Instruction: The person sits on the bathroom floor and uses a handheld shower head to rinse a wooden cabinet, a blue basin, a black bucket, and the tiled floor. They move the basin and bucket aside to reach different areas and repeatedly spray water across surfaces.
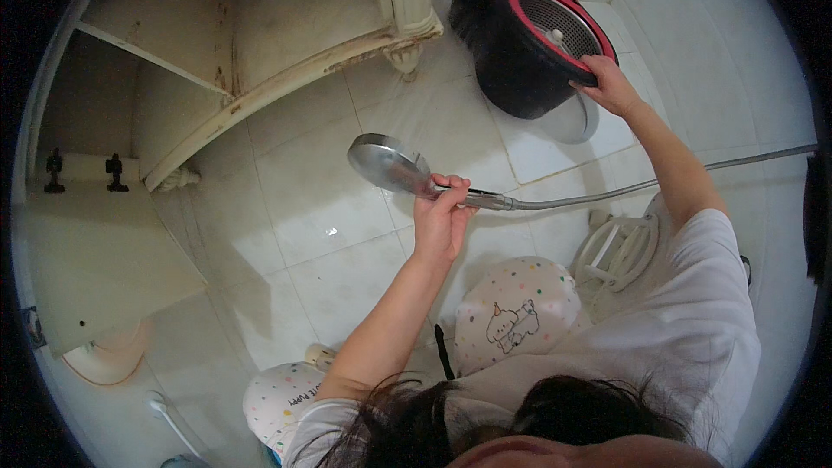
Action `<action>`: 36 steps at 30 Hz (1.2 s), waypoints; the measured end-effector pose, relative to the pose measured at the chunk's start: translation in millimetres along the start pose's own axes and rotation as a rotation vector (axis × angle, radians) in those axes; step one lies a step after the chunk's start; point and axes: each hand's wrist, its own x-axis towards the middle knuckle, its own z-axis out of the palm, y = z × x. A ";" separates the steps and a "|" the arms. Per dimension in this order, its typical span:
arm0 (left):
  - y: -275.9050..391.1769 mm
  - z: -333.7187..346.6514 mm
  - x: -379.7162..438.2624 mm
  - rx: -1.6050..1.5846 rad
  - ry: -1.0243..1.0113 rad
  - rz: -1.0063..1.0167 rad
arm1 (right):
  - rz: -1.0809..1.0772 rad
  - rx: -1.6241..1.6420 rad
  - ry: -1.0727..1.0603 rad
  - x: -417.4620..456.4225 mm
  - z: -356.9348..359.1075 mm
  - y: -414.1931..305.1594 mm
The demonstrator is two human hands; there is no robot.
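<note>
My left hand (442, 218) grips the handle of a chrome handheld shower head (385, 159) at the middle of the view. Fine streams of water spray from it towards the cabinet foot and the tiled floor. A grey metal shower hose (585, 197) runs from its handle to the right edge. My right hand (608, 84) holds the red rim of a black spin mop bucket (520, 65), thumb and fingers around the edge. The bucket looks tilted and has a perforated metal spinner basket (559, 23) inside.
A stained cream cabinet (286, 88) with an open door (110, 247) stands at the left. Behind my right arm lies a white folded plastic item (621, 250). A white-handled brush (170, 422) is at the lower left. The white floor tiles (338, 273) look wet.
</note>
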 end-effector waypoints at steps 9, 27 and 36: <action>-6.8 1.0 3.2 0.059 -0.021 -0.117 | 0.196 0.119 0.216 9.6 -6.4 -25.2; -17.6 8.5 5.2 0.210 -0.103 -0.171 | 0.830 0.394 0.619 38.3 -27.4 -5.8; -4.8 11.1 16.0 0.199 -0.107 -0.121 | 0.839 1.180 0.538 6.9 -82.5 49.1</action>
